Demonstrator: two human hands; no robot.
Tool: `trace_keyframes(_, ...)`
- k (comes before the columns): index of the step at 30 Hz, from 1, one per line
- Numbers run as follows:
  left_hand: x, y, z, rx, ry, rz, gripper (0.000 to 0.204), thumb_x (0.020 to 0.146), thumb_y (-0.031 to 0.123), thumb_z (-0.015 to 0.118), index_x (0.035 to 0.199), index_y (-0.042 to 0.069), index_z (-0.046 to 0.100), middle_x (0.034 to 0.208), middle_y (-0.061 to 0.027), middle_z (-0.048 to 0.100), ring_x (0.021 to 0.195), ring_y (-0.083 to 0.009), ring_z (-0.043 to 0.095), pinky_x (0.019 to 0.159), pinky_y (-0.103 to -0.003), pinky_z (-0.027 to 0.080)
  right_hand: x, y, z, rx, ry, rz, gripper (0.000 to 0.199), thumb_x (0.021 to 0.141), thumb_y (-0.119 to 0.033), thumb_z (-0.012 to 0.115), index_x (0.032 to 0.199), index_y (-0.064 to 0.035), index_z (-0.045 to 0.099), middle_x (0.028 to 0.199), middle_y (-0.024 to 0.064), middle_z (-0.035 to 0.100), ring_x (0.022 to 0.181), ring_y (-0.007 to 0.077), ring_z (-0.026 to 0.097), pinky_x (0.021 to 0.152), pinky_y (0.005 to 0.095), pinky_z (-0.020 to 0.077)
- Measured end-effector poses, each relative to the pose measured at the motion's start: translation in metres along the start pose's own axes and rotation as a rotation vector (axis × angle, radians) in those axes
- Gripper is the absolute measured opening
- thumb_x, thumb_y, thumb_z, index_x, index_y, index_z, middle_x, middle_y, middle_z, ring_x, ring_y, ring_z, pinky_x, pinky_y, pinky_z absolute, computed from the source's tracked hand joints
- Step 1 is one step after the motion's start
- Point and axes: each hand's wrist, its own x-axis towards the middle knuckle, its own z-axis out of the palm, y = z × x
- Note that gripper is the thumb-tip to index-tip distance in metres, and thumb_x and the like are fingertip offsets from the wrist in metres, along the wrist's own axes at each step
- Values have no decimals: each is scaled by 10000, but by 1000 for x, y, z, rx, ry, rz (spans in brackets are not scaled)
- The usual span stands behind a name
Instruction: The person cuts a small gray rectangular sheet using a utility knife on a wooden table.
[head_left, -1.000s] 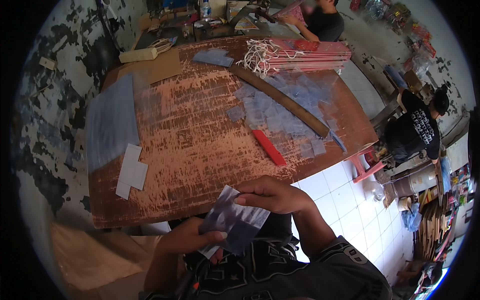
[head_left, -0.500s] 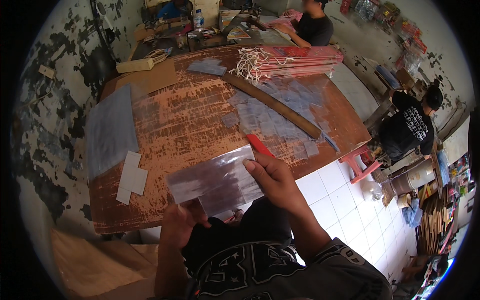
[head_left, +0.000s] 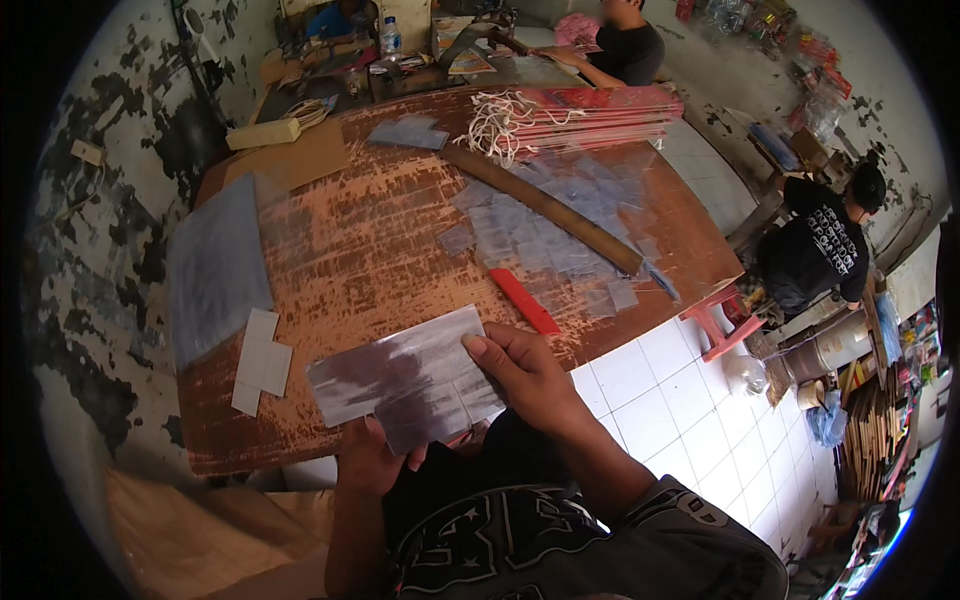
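Note:
A glossy, see-through plastic sheet (head_left: 400, 365), stepped along its lower edge, is held between my two hands just above the table's near edge. My right hand (head_left: 525, 375) pinches its right end, thumb on top. Below the sheet's lower edge, my left hand (head_left: 370, 458) grips it with the thumb in front, most fingers hidden behind. A red cutter knife (head_left: 525, 300) lies on the table beyond my right hand. To the left is a white cut piece (head_left: 262, 362) of similar stepped shape, beside a large bluish plastic sheet (head_left: 218, 270).
Across the worn brown table (head_left: 350, 240) lie many small plastic pieces (head_left: 540, 230), a long wooden bar (head_left: 545, 205) and a red bundle with white cords (head_left: 590, 118). Brown cardboard (head_left: 290, 160) is at the far left. A pink stool (head_left: 720, 320) stands right; other people sit beyond.
Both hands have brought the plastic sheet a little left and lower, turning its face. My left hand has closed in on the lower edge. More of the red cutter now shows.

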Motion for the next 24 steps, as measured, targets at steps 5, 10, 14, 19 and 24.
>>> trace_keyframes(5,1,-1,1,-63,27,-124,820,877,704,631,1314,25,484,920,-138,635,567,-218,590,431,-296,460,0,5,-1,-11,3,51,383,1102,-330,491,1182,19,628,967,6,654,892,60,566,804,245,473)
trace_keyframes(10,8,-4,9,-109,-90,-73,786,879,648,674,1317,22,489,890,-127,635,564,-207,595,427,-295,476,-2,8,-5,-74,16,49,393,1104,-332,482,1262,11,590,1062,46,645,979,88,574,871,261,470)
trace_keyframes(14,11,-5,9,-98,-133,-76,744,902,613,671,1313,20,490,878,-112,633,588,-205,608,428,-305,474,-3,0,-9,-105,16,78,391,1109,-319,468,1306,4,566,1083,49,646,1000,96,580,904,264,465)
trace_keyframes(19,8,-14,2,-6,72,-93,631,940,524,684,1255,-1,533,949,-107,648,640,-215,624,474,-287,475,2,12,-9,-56,113,-31,336,1102,-259,485,1285,5,582,1090,54,647,1031,108,578,919,282,462)
trace_keyframes(24,26,-7,1,57,368,173,426,951,74,699,1337,15,529,1095,-56,654,848,-134,658,682,-286,566,9,28,-9,-74,239,-59,331,1094,-215,493,1304,24,584,1142,83,653,1074,161,600,984,307,452)
